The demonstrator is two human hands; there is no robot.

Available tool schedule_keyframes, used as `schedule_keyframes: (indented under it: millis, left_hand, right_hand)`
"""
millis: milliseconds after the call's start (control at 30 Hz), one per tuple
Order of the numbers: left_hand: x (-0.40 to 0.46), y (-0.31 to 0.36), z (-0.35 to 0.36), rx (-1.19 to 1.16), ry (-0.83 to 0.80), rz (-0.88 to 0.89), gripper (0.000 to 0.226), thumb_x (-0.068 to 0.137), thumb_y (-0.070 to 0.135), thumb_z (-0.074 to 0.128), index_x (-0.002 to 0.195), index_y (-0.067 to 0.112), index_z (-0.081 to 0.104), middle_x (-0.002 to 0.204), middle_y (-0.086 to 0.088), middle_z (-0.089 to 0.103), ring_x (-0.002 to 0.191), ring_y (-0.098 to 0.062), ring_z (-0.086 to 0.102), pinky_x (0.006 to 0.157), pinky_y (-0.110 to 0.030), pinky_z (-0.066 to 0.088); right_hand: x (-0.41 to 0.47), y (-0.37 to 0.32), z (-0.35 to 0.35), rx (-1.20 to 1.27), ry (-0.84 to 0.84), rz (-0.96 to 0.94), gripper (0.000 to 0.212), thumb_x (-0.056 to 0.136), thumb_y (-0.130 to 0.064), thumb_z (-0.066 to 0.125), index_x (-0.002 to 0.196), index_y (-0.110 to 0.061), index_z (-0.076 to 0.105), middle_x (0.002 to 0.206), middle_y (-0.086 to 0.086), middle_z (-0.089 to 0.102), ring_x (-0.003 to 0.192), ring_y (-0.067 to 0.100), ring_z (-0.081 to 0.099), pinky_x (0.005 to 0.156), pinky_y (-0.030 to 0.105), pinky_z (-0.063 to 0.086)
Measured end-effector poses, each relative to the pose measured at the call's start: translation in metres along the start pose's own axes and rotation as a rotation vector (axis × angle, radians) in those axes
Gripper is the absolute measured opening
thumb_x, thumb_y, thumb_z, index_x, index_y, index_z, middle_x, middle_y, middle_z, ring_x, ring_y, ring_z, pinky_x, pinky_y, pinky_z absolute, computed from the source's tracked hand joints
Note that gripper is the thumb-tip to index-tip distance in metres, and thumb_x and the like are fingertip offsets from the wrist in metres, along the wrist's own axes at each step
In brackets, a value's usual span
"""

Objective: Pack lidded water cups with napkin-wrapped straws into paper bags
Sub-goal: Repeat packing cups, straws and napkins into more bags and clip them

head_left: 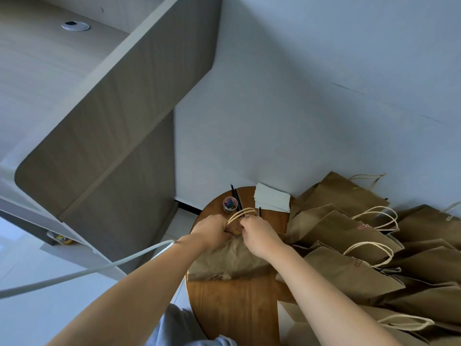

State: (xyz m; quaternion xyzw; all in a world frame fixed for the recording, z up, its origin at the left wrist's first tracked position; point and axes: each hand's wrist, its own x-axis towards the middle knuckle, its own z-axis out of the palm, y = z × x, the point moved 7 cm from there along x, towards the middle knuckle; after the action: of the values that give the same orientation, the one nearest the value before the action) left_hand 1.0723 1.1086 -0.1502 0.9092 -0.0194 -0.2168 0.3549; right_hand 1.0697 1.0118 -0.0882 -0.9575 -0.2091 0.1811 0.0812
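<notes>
Both my hands are bunched up at the top of a paper bag lying crumpled on the little round table. My left hand is clenched around the bag's mouth, and my right hand pinches it from the other side, so the bag sits right under and between them. Its twine handles loop up past my knuckles. Just beyond them sit a jar of paper clips, black straws and white napkins. More bags are piled to my right.
</notes>
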Motion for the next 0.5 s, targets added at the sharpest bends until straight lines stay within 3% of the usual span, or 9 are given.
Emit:
schedule_keyframes:
  millis: [100, 200, 333, 500]
  left_hand:
    - [0.002, 0.001, -0.001, -0.015, -0.019, 0.016, 0.012, 0.088, 0.025, 0.063, 0.081, 0.021, 0.071, 0.089, -0.002, 0.07, 0.086, -0.022, 0.064, 0.083, -0.035, 0.053]
    - [0.001, 0.001, -0.002, 0.009, -0.042, 0.024, 0.022, 0.089, 0.019, 0.059, 0.067, 0.018, 0.062, 0.077, -0.004, 0.064, 0.079, -0.025, 0.061, 0.076, -0.035, 0.05]
    - [0.001, 0.001, -0.004, 0.012, -0.058, 0.041, 0.017, 0.089, 0.015, 0.058, 0.081, 0.007, 0.07, 0.082, -0.01, 0.067, 0.081, -0.026, 0.061, 0.076, -0.035, 0.049]
    - [0.001, 0.001, -0.006, 0.007, -0.066, 0.075, 0.017, 0.089, 0.014, 0.057, 0.089, 0.011, 0.073, 0.092, -0.006, 0.071, 0.089, -0.023, 0.063, 0.083, -0.036, 0.051]
  right_hand:
    - [0.003, 0.002, 0.002, 0.008, -0.044, 0.012, 0.022, 0.098, -0.01, 0.04, 0.109, -0.005, 0.058, 0.111, 0.013, 0.061, 0.099, 0.028, 0.059, 0.081, 0.031, 0.045]
    - [0.007, 0.003, 0.005, 0.032, -0.06, 0.038, 0.022, 0.098, -0.011, 0.041, 0.112, -0.006, 0.058, 0.111, 0.011, 0.062, 0.1, 0.027, 0.06, 0.083, 0.031, 0.048]
    - [0.012, 0.004, 0.015, 0.051, -0.05, 0.079, 0.024, 0.098, -0.017, 0.043, 0.113, -0.009, 0.061, 0.112, 0.009, 0.063, 0.101, 0.027, 0.06, 0.089, 0.036, 0.05]
    - [0.007, 0.009, 0.029, 0.067, 0.043, 0.079, 0.023, 0.098, -0.026, 0.046, 0.107, -0.013, 0.063, 0.106, 0.007, 0.066, 0.096, 0.025, 0.062, 0.084, 0.036, 0.052]
